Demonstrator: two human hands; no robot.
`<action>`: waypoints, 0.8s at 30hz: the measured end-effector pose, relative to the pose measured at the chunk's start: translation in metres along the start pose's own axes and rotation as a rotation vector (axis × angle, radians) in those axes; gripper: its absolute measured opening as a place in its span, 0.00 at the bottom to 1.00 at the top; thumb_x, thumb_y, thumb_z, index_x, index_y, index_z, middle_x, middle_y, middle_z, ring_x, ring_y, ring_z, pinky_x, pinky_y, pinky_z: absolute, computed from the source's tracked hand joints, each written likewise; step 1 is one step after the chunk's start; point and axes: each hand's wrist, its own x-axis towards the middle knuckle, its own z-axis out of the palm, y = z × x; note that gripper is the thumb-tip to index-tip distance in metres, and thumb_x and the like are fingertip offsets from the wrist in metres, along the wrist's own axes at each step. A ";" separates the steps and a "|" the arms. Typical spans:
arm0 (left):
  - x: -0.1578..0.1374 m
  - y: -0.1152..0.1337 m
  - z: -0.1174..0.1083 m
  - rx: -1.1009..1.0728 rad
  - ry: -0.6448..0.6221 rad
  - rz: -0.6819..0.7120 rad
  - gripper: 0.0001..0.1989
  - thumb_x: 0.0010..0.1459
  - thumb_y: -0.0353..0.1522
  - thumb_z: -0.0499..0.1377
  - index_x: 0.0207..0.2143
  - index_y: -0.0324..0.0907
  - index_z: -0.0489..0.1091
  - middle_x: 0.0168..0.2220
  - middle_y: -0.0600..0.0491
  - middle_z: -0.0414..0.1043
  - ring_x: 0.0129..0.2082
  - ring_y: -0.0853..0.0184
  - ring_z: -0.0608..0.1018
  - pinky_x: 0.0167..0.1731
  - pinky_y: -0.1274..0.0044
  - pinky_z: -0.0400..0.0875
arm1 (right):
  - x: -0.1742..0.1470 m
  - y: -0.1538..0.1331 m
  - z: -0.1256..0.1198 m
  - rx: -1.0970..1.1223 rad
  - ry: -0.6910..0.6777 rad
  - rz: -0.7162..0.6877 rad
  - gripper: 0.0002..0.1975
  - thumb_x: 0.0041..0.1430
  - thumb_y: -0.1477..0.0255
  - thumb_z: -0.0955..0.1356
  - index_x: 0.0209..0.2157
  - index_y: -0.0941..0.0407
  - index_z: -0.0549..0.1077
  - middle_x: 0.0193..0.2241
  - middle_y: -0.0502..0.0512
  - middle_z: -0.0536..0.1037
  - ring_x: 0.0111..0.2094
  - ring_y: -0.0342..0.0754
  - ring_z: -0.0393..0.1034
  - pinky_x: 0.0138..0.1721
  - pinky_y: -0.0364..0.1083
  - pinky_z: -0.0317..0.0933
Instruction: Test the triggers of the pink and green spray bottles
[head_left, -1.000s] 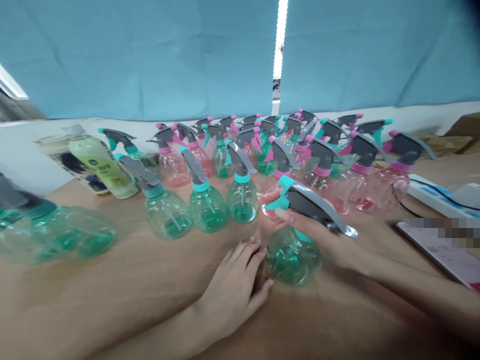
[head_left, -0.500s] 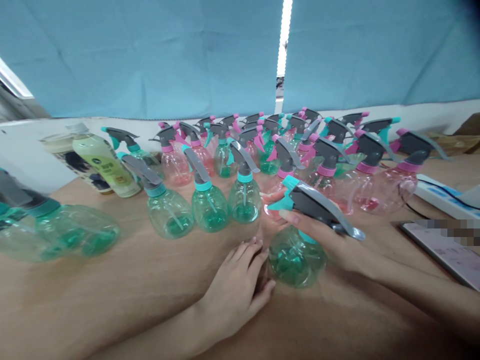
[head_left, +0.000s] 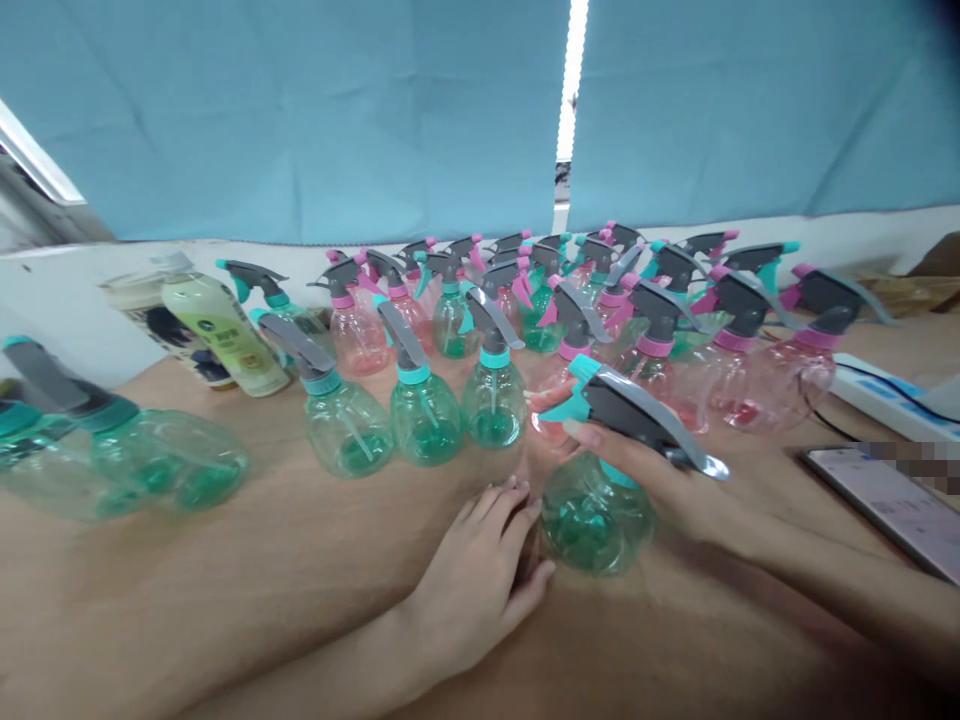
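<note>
My right hand (head_left: 660, 478) is closed around the neck of a green spray bottle (head_left: 596, 520), just under its grey and teal trigger head. The bottle stands on the wooden table, and its clear green body shows below my fingers. To its left, my left hand (head_left: 487, 560) lies palm down on the table with fingers stretched out, close beside the bottle and holding nothing. Just beyond my hands, another green spray bottle (head_left: 495, 405) stands upright with its dip tube visible inside. A pink spray bottle (head_left: 576, 335) is partly hidden behind my right hand's fingers.
Several more pink and green spray bottles crowd the back of the table. More green bottles (head_left: 172, 460) stand at the left. A pale green bottle (head_left: 225, 330) leans beside a white cup (head_left: 161, 325). On the right are a phone (head_left: 877, 510) and a white power strip (head_left: 885, 395).
The whole scene has shifted slightly right in view, most at the left side. Both hands and the held spray bottle keep the same pose.
</note>
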 end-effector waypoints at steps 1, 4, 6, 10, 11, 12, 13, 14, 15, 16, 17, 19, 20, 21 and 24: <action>0.000 0.000 0.000 0.003 -0.001 0.002 0.19 0.61 0.33 0.59 0.53 0.35 0.65 0.57 0.39 0.65 0.59 0.51 0.66 0.56 0.59 0.64 | 0.000 -0.001 0.000 0.003 -0.002 -0.003 0.11 0.61 0.63 0.66 0.44 0.47 0.76 0.20 0.47 0.69 0.22 0.46 0.64 0.24 0.45 0.60; 0.000 0.000 0.000 0.006 0.000 0.006 0.18 0.62 0.34 0.59 0.53 0.36 0.65 0.57 0.40 0.66 0.59 0.51 0.66 0.56 0.58 0.65 | 0.000 -0.001 0.000 0.033 -0.014 -0.024 0.12 0.61 0.61 0.66 0.44 0.47 0.76 0.20 0.47 0.70 0.21 0.45 0.64 0.23 0.45 0.60; -0.001 0.000 0.000 0.000 0.012 0.005 0.18 0.62 0.34 0.58 0.52 0.37 0.65 0.57 0.40 0.66 0.59 0.51 0.66 0.55 0.58 0.65 | 0.000 0.001 0.000 0.041 -0.020 -0.023 0.13 0.61 0.60 0.67 0.45 0.47 0.75 0.21 0.47 0.70 0.20 0.45 0.64 0.24 0.45 0.60; -0.001 0.000 0.001 -0.004 0.020 0.008 0.18 0.62 0.34 0.58 0.52 0.36 0.65 0.57 0.40 0.66 0.59 0.51 0.66 0.56 0.58 0.65 | 0.000 0.005 -0.001 0.031 -0.036 0.001 0.13 0.61 0.60 0.67 0.45 0.47 0.74 0.23 0.47 0.71 0.22 0.45 0.64 0.26 0.45 0.62; 0.000 0.000 0.001 -0.001 0.019 0.010 0.18 0.62 0.34 0.58 0.52 0.36 0.65 0.57 0.40 0.66 0.59 0.51 0.66 0.56 0.58 0.65 | 0.000 0.006 -0.001 0.033 -0.046 0.002 0.12 0.61 0.61 0.66 0.45 0.47 0.74 0.24 0.47 0.72 0.22 0.45 0.65 0.26 0.45 0.62; 0.000 0.000 0.001 0.001 0.019 0.012 0.18 0.62 0.34 0.58 0.52 0.36 0.65 0.57 0.40 0.66 0.59 0.51 0.66 0.56 0.58 0.65 | 0.000 0.006 -0.001 0.036 -0.053 0.001 0.12 0.61 0.61 0.66 0.45 0.47 0.74 0.24 0.48 0.72 0.23 0.45 0.65 0.26 0.45 0.62; 0.000 0.000 0.001 0.002 0.022 0.013 0.17 0.62 0.34 0.57 0.53 0.37 0.65 0.57 0.40 0.66 0.59 0.51 0.66 0.56 0.58 0.65 | 0.000 0.006 -0.001 0.037 -0.057 0.006 0.11 0.62 0.62 0.66 0.45 0.47 0.74 0.25 0.48 0.72 0.24 0.45 0.65 0.27 0.45 0.62; 0.000 0.000 0.001 0.001 0.024 0.015 0.17 0.63 0.34 0.57 0.53 0.37 0.65 0.57 0.40 0.66 0.59 0.52 0.66 0.56 0.58 0.65 | 0.000 0.006 -0.002 0.040 -0.056 0.012 0.11 0.62 0.62 0.66 0.45 0.48 0.74 0.26 0.48 0.72 0.24 0.45 0.65 0.27 0.45 0.62; -0.001 0.000 0.001 0.001 0.024 0.016 0.18 0.63 0.34 0.56 0.53 0.37 0.65 0.57 0.40 0.66 0.59 0.52 0.66 0.56 0.58 0.65 | 0.000 0.006 -0.002 0.045 -0.052 0.019 0.11 0.62 0.63 0.66 0.45 0.48 0.74 0.26 0.48 0.72 0.24 0.45 0.65 0.27 0.45 0.61; -0.001 0.000 0.001 0.001 0.022 0.018 0.18 0.63 0.34 0.57 0.53 0.37 0.65 0.57 0.40 0.66 0.59 0.52 0.66 0.56 0.58 0.65 | 0.000 0.006 -0.002 0.051 -0.050 0.027 0.11 0.62 0.63 0.66 0.45 0.48 0.74 0.25 0.48 0.72 0.23 0.45 0.64 0.27 0.45 0.61; -0.001 0.000 0.001 0.003 0.018 0.018 0.18 0.63 0.34 0.57 0.53 0.36 0.64 0.57 0.40 0.65 0.59 0.51 0.66 0.56 0.58 0.64 | 0.000 0.006 -0.002 0.056 -0.050 0.036 0.11 0.61 0.63 0.66 0.44 0.48 0.73 0.25 0.48 0.71 0.23 0.45 0.64 0.26 0.45 0.61; -0.001 0.000 0.000 0.004 0.009 0.017 0.19 0.62 0.34 0.58 0.53 0.35 0.65 0.57 0.39 0.65 0.59 0.51 0.66 0.56 0.59 0.64 | -0.001 0.007 -0.003 0.061 -0.055 0.048 0.08 0.60 0.63 0.67 0.40 0.50 0.73 0.23 0.47 0.70 0.23 0.44 0.63 0.26 0.44 0.60; -0.001 0.000 0.000 0.004 0.005 0.015 0.19 0.62 0.33 0.58 0.53 0.34 0.65 0.57 0.39 0.65 0.59 0.51 0.66 0.56 0.59 0.64 | -0.001 0.007 -0.003 0.059 -0.058 0.052 0.07 0.60 0.63 0.67 0.37 0.51 0.73 0.23 0.47 0.70 0.23 0.43 0.63 0.25 0.44 0.60; -0.001 0.001 0.000 0.003 0.002 0.013 0.19 0.62 0.33 0.58 0.53 0.34 0.65 0.57 0.38 0.65 0.59 0.51 0.66 0.56 0.59 0.64 | -0.002 0.008 -0.003 0.059 -0.063 0.057 0.07 0.60 0.63 0.67 0.33 0.52 0.72 0.23 0.47 0.69 0.23 0.43 0.63 0.25 0.43 0.60; -0.001 0.001 -0.001 0.004 0.003 0.010 0.19 0.62 0.34 0.58 0.53 0.35 0.65 0.58 0.39 0.65 0.59 0.51 0.66 0.55 0.58 0.65 | -0.003 0.012 -0.003 0.060 -0.086 0.060 0.11 0.62 0.62 0.66 0.29 0.52 0.71 0.24 0.48 0.71 0.24 0.43 0.65 0.24 0.43 0.62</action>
